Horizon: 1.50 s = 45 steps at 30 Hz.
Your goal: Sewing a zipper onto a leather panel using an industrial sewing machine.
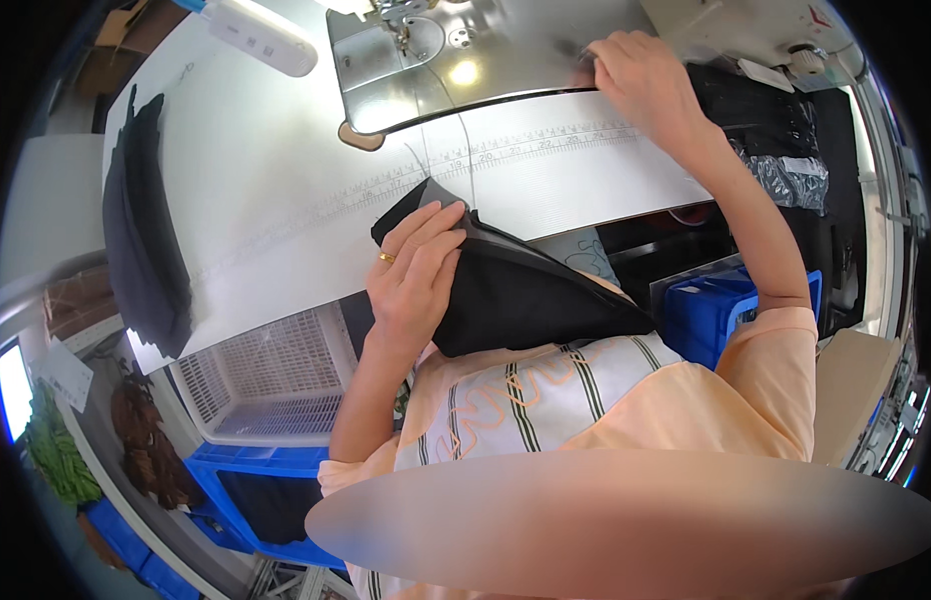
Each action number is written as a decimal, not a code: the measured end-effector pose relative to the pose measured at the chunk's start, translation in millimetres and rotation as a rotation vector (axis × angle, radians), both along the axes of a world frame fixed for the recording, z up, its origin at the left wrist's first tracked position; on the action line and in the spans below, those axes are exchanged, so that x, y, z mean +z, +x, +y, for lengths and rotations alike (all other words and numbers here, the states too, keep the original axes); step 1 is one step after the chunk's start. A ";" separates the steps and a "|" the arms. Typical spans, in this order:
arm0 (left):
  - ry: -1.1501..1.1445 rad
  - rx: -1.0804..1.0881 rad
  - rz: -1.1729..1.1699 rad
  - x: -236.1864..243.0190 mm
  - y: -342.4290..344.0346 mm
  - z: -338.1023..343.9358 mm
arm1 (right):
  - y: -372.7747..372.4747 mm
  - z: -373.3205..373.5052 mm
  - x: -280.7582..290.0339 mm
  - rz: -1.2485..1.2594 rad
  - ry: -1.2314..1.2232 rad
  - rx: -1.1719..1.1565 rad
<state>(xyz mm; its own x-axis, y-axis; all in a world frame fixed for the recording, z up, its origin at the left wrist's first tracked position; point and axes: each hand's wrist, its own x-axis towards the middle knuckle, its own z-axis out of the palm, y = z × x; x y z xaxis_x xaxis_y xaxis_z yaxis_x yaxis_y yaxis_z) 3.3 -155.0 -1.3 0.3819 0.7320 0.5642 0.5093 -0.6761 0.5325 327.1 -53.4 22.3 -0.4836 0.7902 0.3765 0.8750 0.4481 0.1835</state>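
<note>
My left hand (pixel 414 275) grips a folded piece of black fabric (pixel 516 290) at the table's front edge. Its fingers lie over the upper end, and the rest of the cloth drapes across my lap. Pale threads run from the fabric toward the needle area of the sewing machine (pixel 401 38). Farther right, my right hand (pixel 641 85) rests at the edge of the shiny metal bed plate (pixel 526 50). Its fingers are curled, with a small dark thing at the fingertips that is too hidden to name.
A stack of black fabric pieces (pixel 141 230) hangs over the white table's left end. A printed ruler strip (pixel 486 158) crosses the tabletop (pixel 256 180). Below stand a white plastic basket (pixel 271 375) and blue crates (pixel 701 310). Black goods in clear plastic (pixel 791 180) lie at right.
</note>
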 end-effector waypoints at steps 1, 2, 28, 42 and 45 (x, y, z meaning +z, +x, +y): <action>0.019 0.020 -0.031 -1.7 -0.5 -1.3 | -24.0 -8.7 6.8 0.174 -0.055 0.162; 0.045 0.035 -0.045 -3.6 0.1 -1.1 | -41.2 -17.1 9.6 0.177 -0.061 0.178; -0.014 0.065 0.019 13.4 -12.3 0.0 | -101.5 -5.5 -2.6 0.290 -0.325 0.242; -0.749 0.316 -0.150 36.3 -134.4 75.3 | -30.5 -75.0 9.5 0.361 -0.189 0.118; -0.510 0.282 0.049 44.0 -128.4 84.1 | -42.2 -83.5 8.5 0.468 -0.262 0.096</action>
